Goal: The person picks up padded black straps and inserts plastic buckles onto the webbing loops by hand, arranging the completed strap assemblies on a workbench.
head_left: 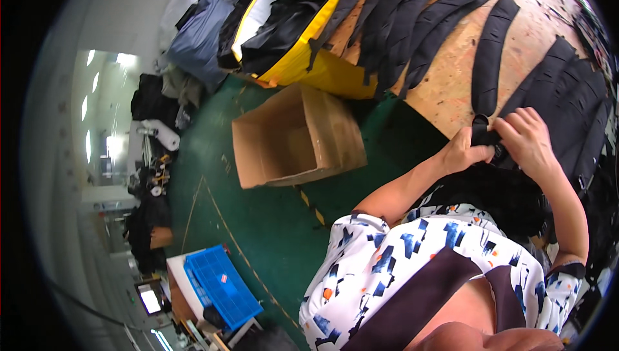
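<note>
A single black padded shoulder strap (495, 54) lies on the wooden table, its narrow end toward me. Black webbing (481, 135) at that end runs into my hands. My left hand (460, 151) is closed on the webbing, thumb pointing to the right. Close beside it, my right hand (525, 139) has its fingers bent down to the same webbing, pinched at its right side. A small dark piece between the two hands is partly hidden by the fingers, and I cannot make out its shape.
More padded straps (416, 19) lie fanned at the far side; another overlapping pile (561, 96) is at the right. A yellow bag (322, 67) holding black items stands at the table's left. On the green floor are an open cardboard box (345, 138) and, lower left, a blue plastic crate (225, 286).
</note>
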{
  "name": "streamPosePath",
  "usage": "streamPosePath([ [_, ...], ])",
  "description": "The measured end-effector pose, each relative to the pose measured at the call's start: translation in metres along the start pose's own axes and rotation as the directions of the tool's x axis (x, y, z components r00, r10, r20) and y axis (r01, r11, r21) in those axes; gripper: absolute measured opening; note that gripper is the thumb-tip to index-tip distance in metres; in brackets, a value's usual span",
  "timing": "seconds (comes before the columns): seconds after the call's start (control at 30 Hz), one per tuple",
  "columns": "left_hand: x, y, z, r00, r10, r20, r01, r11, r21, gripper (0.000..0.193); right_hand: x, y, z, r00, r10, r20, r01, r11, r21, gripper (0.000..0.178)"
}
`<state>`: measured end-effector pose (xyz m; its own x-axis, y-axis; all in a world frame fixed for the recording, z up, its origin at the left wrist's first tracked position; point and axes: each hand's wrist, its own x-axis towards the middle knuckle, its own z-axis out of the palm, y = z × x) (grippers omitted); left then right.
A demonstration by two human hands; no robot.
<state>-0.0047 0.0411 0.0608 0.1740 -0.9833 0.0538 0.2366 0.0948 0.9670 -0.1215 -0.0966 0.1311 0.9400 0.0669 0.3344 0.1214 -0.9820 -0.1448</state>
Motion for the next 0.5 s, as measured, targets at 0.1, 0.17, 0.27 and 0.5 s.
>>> streamPosePath([
  [0.1,-0.001,0.007,0.004,0.987,-0.148,-0.069,0.095,0.863,-0.496,0.033,-0.002,0.004,-0.015,0.988,-0.022,-0.154,-0.004,0.986,-0.167,0.027],
  [0.17,-0.001,0.007,-0.003,0.985,-0.165,0.044,0.170,0.930,-0.325,0.021,-0.005,0.018,-0.029,0.958,0.062,-0.279,-0.147,0.943,-0.298,0.027],
  [0.27,-0.005,-0.007,-0.019,0.993,-0.076,0.087,0.096,0.963,-0.252,0.019,-0.005,0.040,-0.046,0.911,0.203,-0.359,-0.322,0.894,-0.313,0.029],
  [0.5,-0.012,0.003,-0.026,0.973,-0.175,0.151,0.231,0.718,-0.656,0.046,-0.019,0.053,-0.041,0.872,0.271,-0.407,-0.415,0.851,-0.323,0.022],
])
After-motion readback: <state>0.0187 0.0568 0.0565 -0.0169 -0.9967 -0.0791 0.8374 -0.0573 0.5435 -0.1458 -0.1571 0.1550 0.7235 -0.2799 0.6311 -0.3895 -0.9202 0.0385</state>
